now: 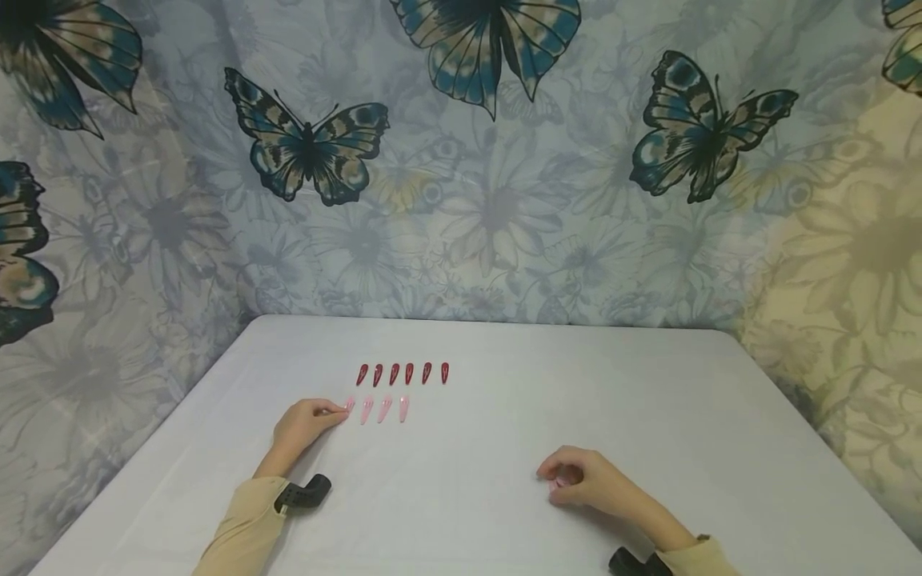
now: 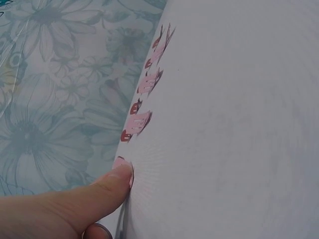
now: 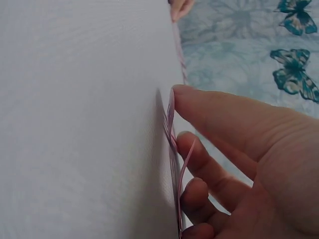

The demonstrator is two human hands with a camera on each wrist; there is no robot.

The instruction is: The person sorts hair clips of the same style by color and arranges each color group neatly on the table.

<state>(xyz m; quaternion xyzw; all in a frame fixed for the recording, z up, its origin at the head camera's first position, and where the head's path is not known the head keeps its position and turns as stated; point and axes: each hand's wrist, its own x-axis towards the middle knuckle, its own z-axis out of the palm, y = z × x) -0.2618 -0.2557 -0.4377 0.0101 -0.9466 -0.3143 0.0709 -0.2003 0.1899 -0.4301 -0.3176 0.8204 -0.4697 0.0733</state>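
My left hand (image 1: 306, 424) pinches the leftmost pink snap hair clip (image 1: 350, 404) at the near row's end; the left wrist view shows the thumb over a pink clip (image 2: 119, 162). To its right lie more pink clips (image 1: 385, 410), slanted side by side on the white table (image 1: 461, 512). Behind them runs a row of several red snap hair clips (image 1: 394, 374). Over the table's near right part, my right hand (image 1: 587, 480) holds pink clips (image 1: 557, 483) in its curled fingers. The right wrist view shows a pink clip (image 3: 171, 112) at the thumb tip, with others partly hidden by the fingers.
A cloth backdrop (image 1: 497, 240) with butterflies and flowers rises behind the table's far edge and along both sides. Each wrist wears a black camera band (image 1: 302, 494), below a beige sleeve (image 1: 248, 524).
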